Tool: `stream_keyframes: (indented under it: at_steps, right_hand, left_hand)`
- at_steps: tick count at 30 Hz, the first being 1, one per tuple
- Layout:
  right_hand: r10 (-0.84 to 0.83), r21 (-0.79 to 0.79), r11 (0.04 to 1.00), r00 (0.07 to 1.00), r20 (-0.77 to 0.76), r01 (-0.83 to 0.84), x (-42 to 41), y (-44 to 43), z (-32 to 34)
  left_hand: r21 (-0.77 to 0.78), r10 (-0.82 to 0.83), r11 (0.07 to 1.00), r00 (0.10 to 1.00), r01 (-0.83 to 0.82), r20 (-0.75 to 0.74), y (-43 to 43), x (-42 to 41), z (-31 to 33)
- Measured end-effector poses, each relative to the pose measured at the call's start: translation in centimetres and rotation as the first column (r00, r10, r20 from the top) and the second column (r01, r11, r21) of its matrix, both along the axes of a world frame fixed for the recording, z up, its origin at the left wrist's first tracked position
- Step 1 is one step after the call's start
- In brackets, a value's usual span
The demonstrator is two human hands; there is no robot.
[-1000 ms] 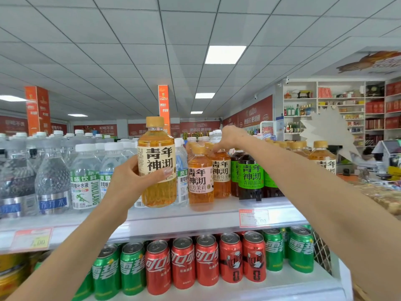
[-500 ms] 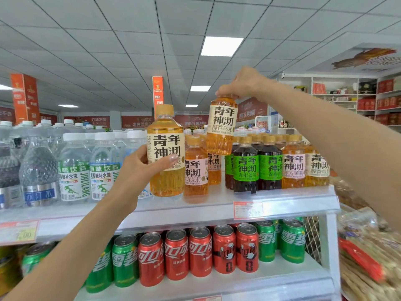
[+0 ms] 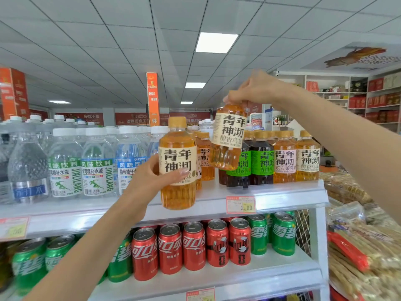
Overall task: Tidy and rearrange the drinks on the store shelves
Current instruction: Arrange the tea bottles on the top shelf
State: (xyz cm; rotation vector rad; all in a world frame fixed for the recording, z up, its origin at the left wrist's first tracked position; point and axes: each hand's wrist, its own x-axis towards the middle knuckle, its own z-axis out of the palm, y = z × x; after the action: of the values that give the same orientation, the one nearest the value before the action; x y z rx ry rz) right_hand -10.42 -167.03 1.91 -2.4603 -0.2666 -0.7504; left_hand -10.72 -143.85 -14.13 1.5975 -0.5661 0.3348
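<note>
Two golden tea bottles are held up in front of the top shelf (image 3: pixel 282 193). The nearer tea bottle (image 3: pixel 177 164) is gripped around its middle by the left hand (image 3: pixel 149 181), with the thumb laid across the cream label. The second tea bottle (image 3: pixel 230 139) is held higher and is tilted a little; it is pinched at the cap by the fingers of the right hand (image 3: pixel 256 89), so the cap is hidden. Neither bottle is resting on the shelf. Behind them, more tea bottles (image 3: pixel 284 157) with gold caps are lined up, some with green labels, and a gap is seen at the front of the row. To the left, water bottles (image 3: pixel 65 164) are packed close together. Below, red cans (image 3: pixel 194 246) and green cans (image 3: pixel 283 233) are lined up on the lower shelf (image 3: pixel 217 281). The high bottle could probably be dropped, because it is held only by the top and hangs crooked. If it is set down crooked, the bottles beside it could be knocked over. The cans below could be hit if it falls.
</note>
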Motion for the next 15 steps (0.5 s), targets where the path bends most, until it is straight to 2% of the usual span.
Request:
stream_keyframes:
  at_steps: [4,10,15]
  right_hand:
    - [-0.019,0.036,0.999,1.000,-0.022,0.020,-1.4,-2.0,-2.9]
    - [-0.052,0.043,0.997,0.986,-0.158,0.059,-2.4,-4.6,-8.0]
    - [-0.082,0.071,0.993,0.980,-0.181,0.097,-3.5,-6.8,-12.9]
  left_hand:
    - [-0.004,0.008,1.000,0.999,-0.008,-0.046,0.8,-0.4,-2.6]
    - [-0.008,0.032,0.999,0.993,-0.033,-0.110,1.3,-0.6,-6.2]
    - [0.028,0.047,0.999,0.991,-0.044,-0.129,0.2,-1.0,-8.8]
